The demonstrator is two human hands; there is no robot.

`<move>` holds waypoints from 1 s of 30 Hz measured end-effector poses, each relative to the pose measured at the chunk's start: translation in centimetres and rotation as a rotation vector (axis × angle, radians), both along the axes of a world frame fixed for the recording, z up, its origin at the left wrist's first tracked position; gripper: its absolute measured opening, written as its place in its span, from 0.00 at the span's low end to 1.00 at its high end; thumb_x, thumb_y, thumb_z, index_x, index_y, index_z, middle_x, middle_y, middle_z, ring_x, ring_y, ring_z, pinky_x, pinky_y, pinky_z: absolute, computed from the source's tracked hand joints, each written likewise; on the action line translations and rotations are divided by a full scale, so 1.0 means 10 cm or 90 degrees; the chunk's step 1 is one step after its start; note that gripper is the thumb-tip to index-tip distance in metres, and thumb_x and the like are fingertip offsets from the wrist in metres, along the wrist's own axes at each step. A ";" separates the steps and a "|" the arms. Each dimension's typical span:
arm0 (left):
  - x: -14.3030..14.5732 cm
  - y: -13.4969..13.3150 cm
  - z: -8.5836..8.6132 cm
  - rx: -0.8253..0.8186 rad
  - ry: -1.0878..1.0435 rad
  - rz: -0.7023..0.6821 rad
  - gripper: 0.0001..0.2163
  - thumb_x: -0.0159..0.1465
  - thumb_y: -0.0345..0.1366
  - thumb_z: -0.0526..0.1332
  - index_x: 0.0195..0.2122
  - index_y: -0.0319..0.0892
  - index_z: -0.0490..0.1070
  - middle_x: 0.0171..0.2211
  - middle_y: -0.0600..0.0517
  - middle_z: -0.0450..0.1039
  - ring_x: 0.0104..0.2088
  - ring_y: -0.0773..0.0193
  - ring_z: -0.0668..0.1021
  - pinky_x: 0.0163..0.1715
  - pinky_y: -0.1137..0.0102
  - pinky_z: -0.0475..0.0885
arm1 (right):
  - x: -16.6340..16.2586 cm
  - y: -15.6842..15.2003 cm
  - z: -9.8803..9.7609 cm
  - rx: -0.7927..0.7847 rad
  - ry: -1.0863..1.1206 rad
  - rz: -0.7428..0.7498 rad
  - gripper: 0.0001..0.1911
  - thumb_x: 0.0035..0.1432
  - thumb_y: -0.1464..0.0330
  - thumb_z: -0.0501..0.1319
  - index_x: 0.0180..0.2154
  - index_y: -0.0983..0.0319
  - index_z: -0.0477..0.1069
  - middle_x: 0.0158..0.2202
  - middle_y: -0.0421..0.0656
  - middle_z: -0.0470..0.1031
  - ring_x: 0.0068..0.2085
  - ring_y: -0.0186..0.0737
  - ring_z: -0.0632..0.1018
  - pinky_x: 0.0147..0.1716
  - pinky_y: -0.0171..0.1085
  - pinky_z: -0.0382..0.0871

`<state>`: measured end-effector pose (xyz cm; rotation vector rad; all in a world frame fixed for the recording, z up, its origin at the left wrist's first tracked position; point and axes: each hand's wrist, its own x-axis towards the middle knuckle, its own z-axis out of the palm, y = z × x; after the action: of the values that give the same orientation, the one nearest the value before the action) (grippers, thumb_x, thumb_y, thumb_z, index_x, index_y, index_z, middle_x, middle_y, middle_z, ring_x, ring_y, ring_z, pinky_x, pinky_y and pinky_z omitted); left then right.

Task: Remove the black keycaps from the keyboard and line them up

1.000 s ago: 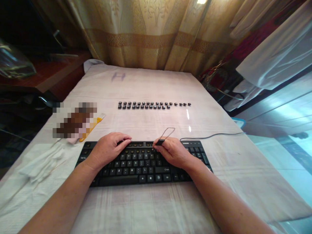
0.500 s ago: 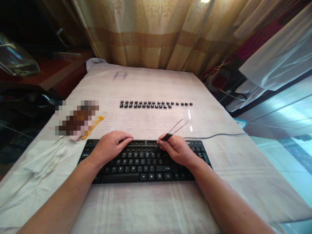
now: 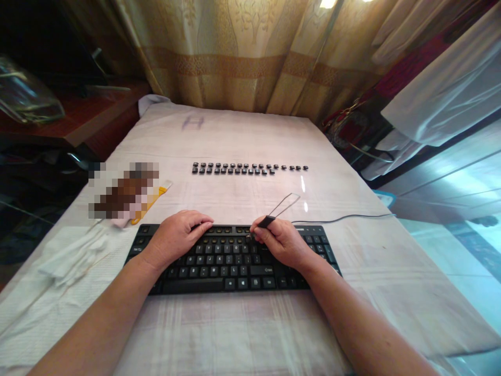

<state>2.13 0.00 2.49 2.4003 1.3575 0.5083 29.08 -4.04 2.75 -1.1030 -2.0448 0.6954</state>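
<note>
- gripping the puller (image 3: 267, 221): right hand (image 3: 282, 241) pinches its dark handle between thumb and fingers, wire loop tilted up and away, probably so the low end meets one key spot; tip detail too small to tell.
- keyboard (image 3: 191, 285) lies under both hands, long side facing the person, likely so each row is in easy reach.
- left hand (image 3: 177, 233) rests over its upper left, fingers bent near the far edge, seemingly to steady it; cannot tell if it grasps anything.
- keycaps (image 3: 224, 171) stand in two rows beyond the hands, well apart, probably lined up to keep their order.
- yellow tool (image 3: 151, 204) and tissue (image 3: 74, 256) left of left hand, seemingly out of the way.
- cable (image 3: 349, 215) runs off right of right hand.
</note>
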 end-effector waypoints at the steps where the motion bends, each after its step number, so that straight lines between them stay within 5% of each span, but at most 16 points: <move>1: 0.01 -0.02 0.02 0.025 0.015 -0.001 0.15 0.68 0.44 0.54 0.38 0.46 0.79 0.38 0.50 0.82 0.40 0.56 0.80 0.43 0.63 0.73 | 0.00 0.00 0.00 0.005 0.002 -0.005 0.10 0.68 0.66 0.52 0.36 0.61 0.70 0.26 0.39 0.74 0.28 0.35 0.76 0.31 0.33 0.69; 7: 0.19 -0.23 0.19 0.175 0.026 -0.009 0.12 0.68 0.40 0.55 0.40 0.44 0.78 0.37 0.48 0.81 0.38 0.54 0.79 0.41 0.60 0.72 | 0.01 0.00 -0.01 0.041 0.060 -0.069 0.09 0.67 0.67 0.53 0.37 0.61 0.70 0.26 0.39 0.75 0.28 0.34 0.76 0.31 0.33 0.70; 14: 0.46 -0.46 0.13 0.106 -0.094 -0.052 0.12 0.64 0.46 0.63 0.42 0.44 0.76 0.37 0.49 0.80 0.38 0.56 0.80 0.40 0.62 0.73 | -0.12 -0.12 0.07 0.106 0.074 -0.024 0.07 0.67 0.70 0.53 0.39 0.60 0.69 0.30 0.41 0.78 0.30 0.35 0.79 0.33 0.34 0.72; 30: 0.51 -0.50 0.13 0.023 -0.200 -0.058 0.06 0.64 0.38 0.60 0.38 0.46 0.76 0.33 0.52 0.81 0.34 0.61 0.80 0.37 0.66 0.72 | -0.22 -0.17 0.03 0.122 0.127 0.024 0.07 0.65 0.71 0.56 0.41 0.59 0.72 0.35 0.43 0.80 0.35 0.37 0.81 0.36 0.34 0.76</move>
<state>7.19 -4.98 3.79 2.2770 1.1075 0.8509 26.91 -5.72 3.07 -0.8531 -1.9204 0.5890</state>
